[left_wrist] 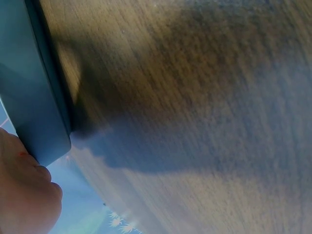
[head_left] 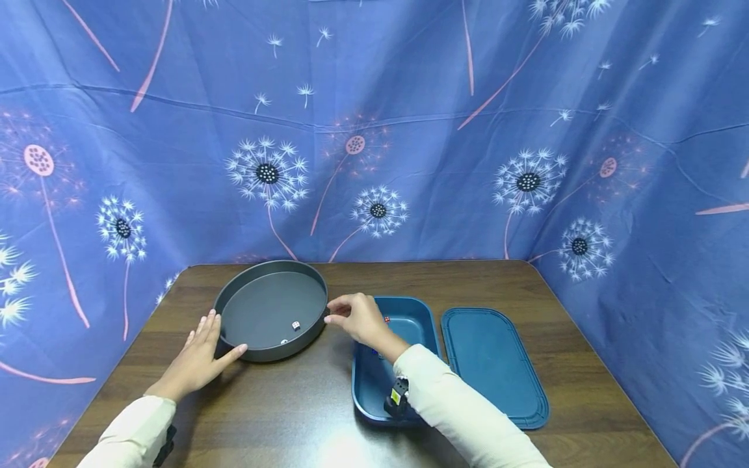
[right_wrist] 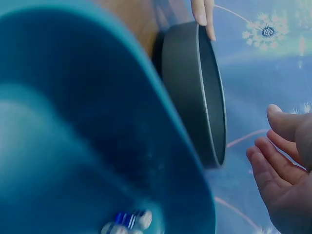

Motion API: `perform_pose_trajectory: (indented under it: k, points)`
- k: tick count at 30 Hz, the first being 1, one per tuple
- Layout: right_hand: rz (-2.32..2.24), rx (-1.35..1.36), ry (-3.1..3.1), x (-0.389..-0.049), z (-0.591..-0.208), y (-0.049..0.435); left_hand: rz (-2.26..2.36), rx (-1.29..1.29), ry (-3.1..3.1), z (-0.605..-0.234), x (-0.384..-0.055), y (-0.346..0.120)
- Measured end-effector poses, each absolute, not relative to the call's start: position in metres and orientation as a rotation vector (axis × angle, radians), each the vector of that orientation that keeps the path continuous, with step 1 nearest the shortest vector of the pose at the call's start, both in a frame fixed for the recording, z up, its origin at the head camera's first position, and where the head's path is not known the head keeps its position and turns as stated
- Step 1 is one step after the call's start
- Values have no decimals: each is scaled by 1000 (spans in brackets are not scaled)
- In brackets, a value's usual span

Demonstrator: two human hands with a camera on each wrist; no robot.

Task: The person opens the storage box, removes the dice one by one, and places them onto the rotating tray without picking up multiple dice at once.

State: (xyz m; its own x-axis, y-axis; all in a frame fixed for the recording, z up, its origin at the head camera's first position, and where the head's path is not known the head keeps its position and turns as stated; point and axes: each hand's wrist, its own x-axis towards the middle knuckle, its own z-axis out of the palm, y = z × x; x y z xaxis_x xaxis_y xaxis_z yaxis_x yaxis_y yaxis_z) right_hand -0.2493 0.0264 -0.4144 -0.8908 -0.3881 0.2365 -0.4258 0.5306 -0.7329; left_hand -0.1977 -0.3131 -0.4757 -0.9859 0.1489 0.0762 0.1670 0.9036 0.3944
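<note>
My left hand [head_left: 199,354] rests against the left rim of a round dark grey pan [head_left: 275,305], fingers straight and thumb spread along its front edge. Inside the pan lie two white dice; the clearer die [head_left: 296,325] sits right of the middle. My right hand [head_left: 358,317] is beside the pan's right rim, above the left edge of a blue tub [head_left: 368,390]. Thumb and fingers are parted with nothing between them, as the right wrist view shows. In the tub lie a red die [head_left: 387,319] and several others, among them a blue die [right_wrist: 126,220].
A flat blue lid [head_left: 491,364] lies to the right of the tub. Everything stands on a brown wooden table [head_left: 281,416]. Blue cloth [head_left: 409,169] with a dandelion print hangs behind the table and at both sides.
</note>
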Motion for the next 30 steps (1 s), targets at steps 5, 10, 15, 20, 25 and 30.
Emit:
perform_pose_trajectory:
  k: [5,10,15,20,25,30]
  points:
    - [1350,711,-2731,-249,-416,48,-631,-252,-3016,-475,-198,-313]
    - [1361,718,-2764,-250,-417,67,-619,-242,-3021,-478,-199,-314]
    - [1325,717,-2832,-253,-419,86,-618,-243,-3024,-480,-201,-314]
    - [1292,704,-2881,-255,-423,104,-617,-243,-3022,-480,-201,-314]
    - [1280,704,-2910,-252,-428,119,-623,-242,-3026,-479,-201,-314]
    - [1267,702,-2943,-248,-438,127,-632,-243,-3022,-479,-201,-315]
